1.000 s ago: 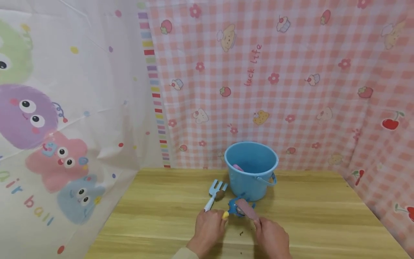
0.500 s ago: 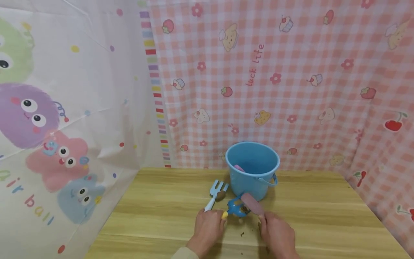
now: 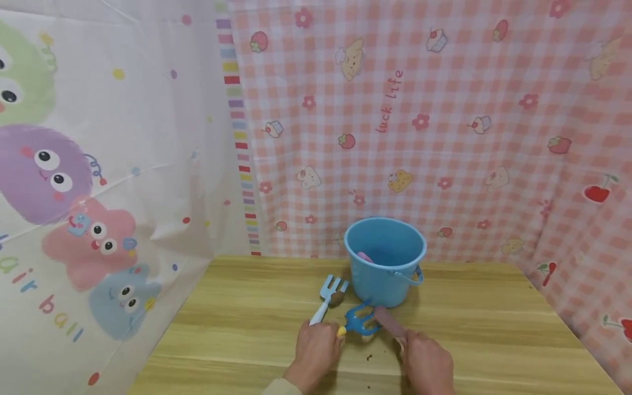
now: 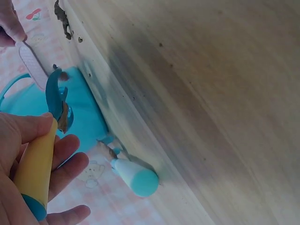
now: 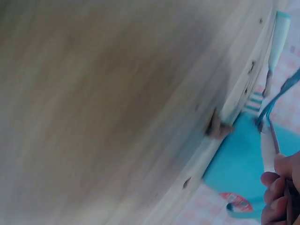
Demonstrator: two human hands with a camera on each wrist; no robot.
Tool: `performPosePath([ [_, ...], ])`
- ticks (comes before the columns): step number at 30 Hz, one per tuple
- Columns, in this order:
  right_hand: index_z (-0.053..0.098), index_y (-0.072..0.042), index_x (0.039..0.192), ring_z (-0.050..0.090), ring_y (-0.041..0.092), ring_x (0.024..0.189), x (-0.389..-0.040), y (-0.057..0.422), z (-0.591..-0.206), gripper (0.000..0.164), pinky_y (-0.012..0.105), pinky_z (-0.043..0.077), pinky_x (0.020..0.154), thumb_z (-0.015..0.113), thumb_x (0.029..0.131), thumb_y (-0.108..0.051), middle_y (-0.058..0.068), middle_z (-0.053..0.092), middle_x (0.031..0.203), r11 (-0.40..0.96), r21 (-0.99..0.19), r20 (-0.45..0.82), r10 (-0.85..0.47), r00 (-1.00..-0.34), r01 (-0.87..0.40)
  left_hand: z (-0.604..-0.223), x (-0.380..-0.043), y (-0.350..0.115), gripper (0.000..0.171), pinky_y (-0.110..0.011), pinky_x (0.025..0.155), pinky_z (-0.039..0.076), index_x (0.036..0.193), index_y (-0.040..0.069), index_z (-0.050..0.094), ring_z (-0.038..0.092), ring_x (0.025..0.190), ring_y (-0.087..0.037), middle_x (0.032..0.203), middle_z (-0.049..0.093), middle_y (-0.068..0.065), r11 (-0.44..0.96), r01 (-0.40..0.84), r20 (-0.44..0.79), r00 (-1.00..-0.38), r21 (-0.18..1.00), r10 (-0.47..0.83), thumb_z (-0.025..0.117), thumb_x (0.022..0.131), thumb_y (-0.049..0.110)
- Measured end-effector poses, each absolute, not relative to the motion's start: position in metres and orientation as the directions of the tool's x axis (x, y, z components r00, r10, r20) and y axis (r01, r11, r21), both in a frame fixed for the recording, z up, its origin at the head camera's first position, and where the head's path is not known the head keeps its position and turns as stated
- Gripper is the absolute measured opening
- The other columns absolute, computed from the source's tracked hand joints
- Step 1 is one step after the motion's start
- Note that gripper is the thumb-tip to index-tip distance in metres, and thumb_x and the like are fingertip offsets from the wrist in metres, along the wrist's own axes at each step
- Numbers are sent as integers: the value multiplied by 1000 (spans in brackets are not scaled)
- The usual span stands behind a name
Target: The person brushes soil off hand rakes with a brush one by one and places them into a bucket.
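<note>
My left hand (image 3: 316, 348) grips the yellow handle of a toy garden fork (image 3: 359, 321) with blue tines, raised off the table. Brown dirt clings to the tines in the left wrist view. A flat, pink, brush-like tool (image 3: 389, 322) is in my right hand (image 3: 427, 362), fingers curled round its handle. Its head lies against or just beside the tines' right end; contact is unclear. Just beyond my left hand lies a light-blue fork (image 3: 326, 296) with a whitish handle, a brown lump (image 3: 337, 298) beside its tines. Dirt crumbs (image 3: 368, 357) are scattered between my hands.
A light-blue bucket (image 3: 385, 285) stands behind the tools, handle hanging at its right, with a pink object (image 3: 364, 257) inside. The wood-grain table (image 3: 474, 312) backs onto a pink checked cloth (image 3: 444, 148). A white printed cloth (image 3: 163, 137) hangs at the left.
My right hand has moved right and slightly nearer with the brush-like tool, from the fork's middle to its right end. The blue fork has turned, showing its tines spread. My left hand barely moved.
</note>
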State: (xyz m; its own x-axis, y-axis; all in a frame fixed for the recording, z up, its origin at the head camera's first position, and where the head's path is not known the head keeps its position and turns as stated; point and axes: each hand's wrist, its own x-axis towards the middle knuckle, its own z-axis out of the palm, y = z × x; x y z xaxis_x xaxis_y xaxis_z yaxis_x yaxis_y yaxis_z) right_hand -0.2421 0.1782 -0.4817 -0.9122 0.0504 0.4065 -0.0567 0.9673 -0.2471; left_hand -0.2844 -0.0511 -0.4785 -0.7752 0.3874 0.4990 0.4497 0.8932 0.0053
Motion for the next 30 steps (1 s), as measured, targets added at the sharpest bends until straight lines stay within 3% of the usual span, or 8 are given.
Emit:
performPosePath([
  [8, 64, 0, 86, 61, 32, 55, -243, 184, -472, 18, 50, 46, 44, 66, 93, -17, 12, 61, 69, 935, -354, 420, 135, -897, -25, -478, -285, -52, 22, -42, 72, 50, 69, 18, 62, 63, 60, -16, 63, 63, 4, 899, 438, 485, -787, 2, 382, 78, 79, 30],
  [16, 68, -10, 88, 47, 14, 56, -249, 162, -467, 15, 35, 41, 50, 64, 96, -21, -2, 57, 67, 865, -499, 216, 70, -974, -48, -473, -284, -45, 20, -47, 80, 52, 71, 18, 65, 65, 63, -14, 66, 64, 5, 883, 469, 503, -764, 2, 404, 77, 81, 30],
  [24, 70, -11, 85, 64, 23, 63, -250, 167, -476, 14, 44, 48, 51, 66, 94, -21, 4, 67, 74, 888, -459, 226, 104, -969, -12, -468, -281, -43, 20, -46, 81, 52, 72, 18, 65, 65, 63, -15, 66, 64, 4, 884, 467, 489, -764, -32, 421, 76, 82, 32],
  [30, 70, -11, 89, 62, 22, 63, -250, 169, -474, 11, 45, 47, 50, 66, 94, -20, 4, 67, 76, 883, -469, 245, 133, -960, 3, -471, -282, -44, 19, -47, 81, 52, 76, 18, 66, 65, 65, -15, 69, 65, 3, 883, 468, 468, -775, -27, 425, 75, 83, 33],
])
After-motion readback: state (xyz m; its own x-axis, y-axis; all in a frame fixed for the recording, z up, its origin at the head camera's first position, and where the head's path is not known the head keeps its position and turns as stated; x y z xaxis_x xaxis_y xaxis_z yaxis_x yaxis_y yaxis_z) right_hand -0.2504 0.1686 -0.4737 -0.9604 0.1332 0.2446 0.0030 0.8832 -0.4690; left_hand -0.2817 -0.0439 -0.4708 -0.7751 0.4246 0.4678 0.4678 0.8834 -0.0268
